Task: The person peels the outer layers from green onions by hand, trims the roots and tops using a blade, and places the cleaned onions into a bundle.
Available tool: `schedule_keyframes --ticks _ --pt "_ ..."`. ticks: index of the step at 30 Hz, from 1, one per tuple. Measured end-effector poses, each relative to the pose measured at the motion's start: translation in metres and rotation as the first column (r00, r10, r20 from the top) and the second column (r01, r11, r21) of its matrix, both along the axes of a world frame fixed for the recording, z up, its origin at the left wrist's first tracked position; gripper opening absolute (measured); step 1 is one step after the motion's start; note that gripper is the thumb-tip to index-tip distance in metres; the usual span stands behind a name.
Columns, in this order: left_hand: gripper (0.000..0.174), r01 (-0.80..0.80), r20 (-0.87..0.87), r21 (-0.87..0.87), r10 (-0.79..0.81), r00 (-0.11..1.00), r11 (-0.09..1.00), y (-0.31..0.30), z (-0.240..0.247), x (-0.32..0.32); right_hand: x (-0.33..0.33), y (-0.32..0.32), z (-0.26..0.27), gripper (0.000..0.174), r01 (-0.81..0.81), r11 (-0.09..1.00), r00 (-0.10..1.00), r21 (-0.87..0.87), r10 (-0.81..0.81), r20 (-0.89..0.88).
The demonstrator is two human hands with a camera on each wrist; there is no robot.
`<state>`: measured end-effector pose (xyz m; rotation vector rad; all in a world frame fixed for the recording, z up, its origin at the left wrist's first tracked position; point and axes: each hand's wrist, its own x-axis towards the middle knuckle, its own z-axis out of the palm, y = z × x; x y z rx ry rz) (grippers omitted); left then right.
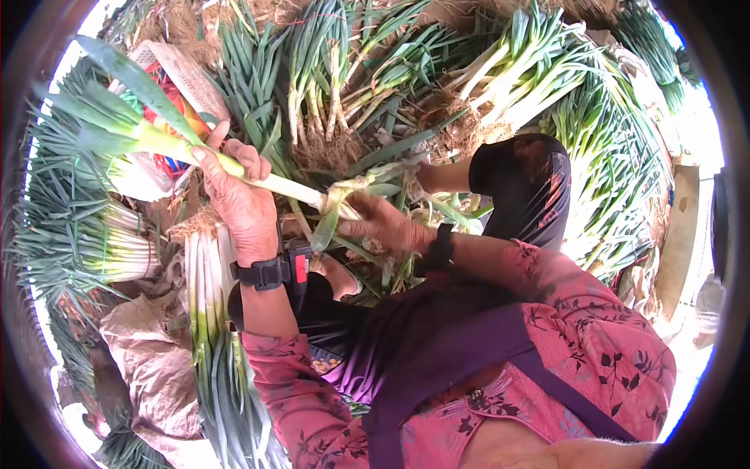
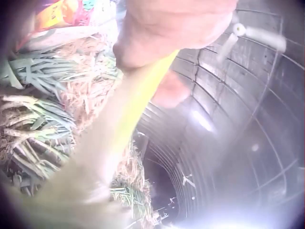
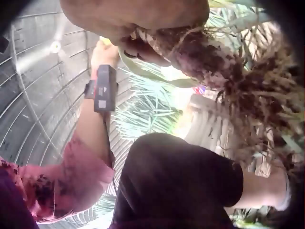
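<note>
A long green onion point(image 1: 285, 186) slants across in front of the person, its leaves at upper left and its root end toward the right. My left hand point(image 1: 238, 195) grips the stalk where white turns green; the left wrist view shows fingers point(image 2: 176, 28) wrapped over it. At the lower end, my right hand point(image 1: 388, 224) holds the onion near its roots, beside a loose, bent outer leaf point(image 1: 328, 227). In the right wrist view, the soil-covered root end point(image 3: 205, 57) sticks out from under the curled fingers, with tangled roots point(image 3: 259, 90) beyond.
Bundled green onions point(image 1: 125, 242) lie at left, with more bunches point(image 1: 320, 94) ahead and a large pile point(image 1: 605, 156) at right. White stalks point(image 1: 207, 281) lie beside the left forearm. A plastic crate point(image 1: 191, 82) stands at upper left, and a brown sack point(image 1: 152, 367) lies at lower left.
</note>
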<state>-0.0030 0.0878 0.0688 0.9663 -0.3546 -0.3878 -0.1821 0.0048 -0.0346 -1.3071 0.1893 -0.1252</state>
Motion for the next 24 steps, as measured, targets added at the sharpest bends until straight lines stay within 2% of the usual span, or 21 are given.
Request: schedule_keyframes --ticks 1,3,5,6,8,9,11,12,13,14,15,16,17,18,19,20,21,23,24 --pt "0.059 -0.012 0.036 0.007 0.011 0.999 1.0 0.005 -0.006 0.002 0.005 -0.007 -0.001 0.053 -0.018 0.997 1.0 0.076 0.018 0.004" --pt "0.059 -0.038 0.069 0.022 0.036 0.997 0.999 0.012 -0.012 0.003 0.023 -0.019 -0.002 0.057 -0.202 0.958 0.977 0.201 0.182 0.114" --pt "0.059 -0.061 0.1 0.037 0.057 0.993 0.997 0.016 -0.019 0.006 0.052 -0.011 -0.008 0.044 -0.032 0.973 0.999 0.226 0.022 0.049" --pt "0.06 -0.086 0.113 0.041 0.081 0.99 0.995 0.017 -0.023 0.009 0.066 -0.008 0.0 0.044 -0.028 0.973 0.999 0.23 0.021 0.035" --pt "0.063 -0.103 0.115 0.074 0.094 0.989 0.992 0.017 -0.031 0.009 0.098 0.0 0.017 0.037 0.097 0.988 0.932 0.119 -0.048 -0.358" --pt "0.063 -0.101 0.105 0.081 0.092 0.99 0.992 0.017 -0.036 0.009 0.118 0.009 0.007 0.037 0.221 0.971 0.882 0.091 -0.159 -0.445" --pt "0.065 -0.098 0.188 0.1 0.078 0.979 0.99 0.017 -0.046 0.01 0.147 0.014 -0.036 0.034 0.259 0.963 0.837 -0.08 -0.265 -0.48" --pt "0.066 -0.109 0.221 0.116 0.082 0.972 0.987 0.018 -0.044 0.009 0.151 0.011 -0.072 0.034 0.253 0.964 0.834 -0.08 -0.259 -0.488" --pt "0.066 -0.11 0.213 0.123 0.082 0.974 0.986 0.021 -0.042 0.008 0.152 0.01 -0.112 0.031 0.236 0.885 0.825 -0.401 -0.401 -0.398" --pt "0.067 -0.106 0.262 0.11 0.074 0.962 0.988 0.024 -0.038 0.006 0.15 0.009 -0.134 0.029 0.216 0.704 0.82 -0.676 -0.507 -0.267" --pt "0.069 -0.101 0.314 0.093 0.067 0.947 0.991 0.028 -0.034 0.006 0.131 -0.001 -0.12 0.026 0.013 0.766 0.771 -0.642 -0.416 -0.481" --pt "0.07 -0.065 0.27 0.045 0.051 0.961 0.997 0.033 -0.027 0.009 0.117 -0.012 -0.168 0.018 -0.324 0.485 0.801 -0.812 -0.316 -0.509" --pt "0.07 -0.067 0.265 0.048 0.052 0.963 0.997 0.036 -0.025 0.014 0.092 -0.017 -0.175 0.018 -0.103 0.613 0.701 -0.783 -0.514 -0.495" --pt "0.07 -0.05 0.204 0.009 0.047 0.978 0.999 0.041 -0.025 0.017 0.064 -0.032 -0.212 0.023 -0.323 0.458 0.756 -0.828 -0.402 -0.517" --pt "0.071 -0.041 0.144 -0.034 0.045 0.989 0.999 0.048 -0.024 0.021 0.035 -0.034 -0.207 0.027 -0.249 0.418 0.715 -0.874 -0.53 -0.457" --pt "0.069 0.026 0.126 -0.172 -0.005 0.992 0.985 0.058 -0.017 0.032 -0.012 -0.056 -0.239 0.038 -0.291 0.291 0.834 -0.911 -0.39 -0.391" --pt "0.058 -0.034 0.152 -0.182 0.062 0.986 0.983 0.072 -0.005 0.042 -0.043 -0.075 -0.238 0.041 -0.383 0.423 0.767 -0.821 -0.35 -0.538" --pt "0.056 0.025 0.161 -0.286 0.022 0.987 0.958 0.089 -0.001 0.062 -0.097 -0.097 -0.254 0.042 -0.482 0.382 0.599 -0.788 -0.513 -0.615" --pt "0.057 0.05 0.119 -0.339 -0.01 0.993 0.939 0.092 -0.001 0.064 -0.092 -0.098 -0.244 0.042 -0.498 0.386 0.586 -0.777 -0.511 -0.629"
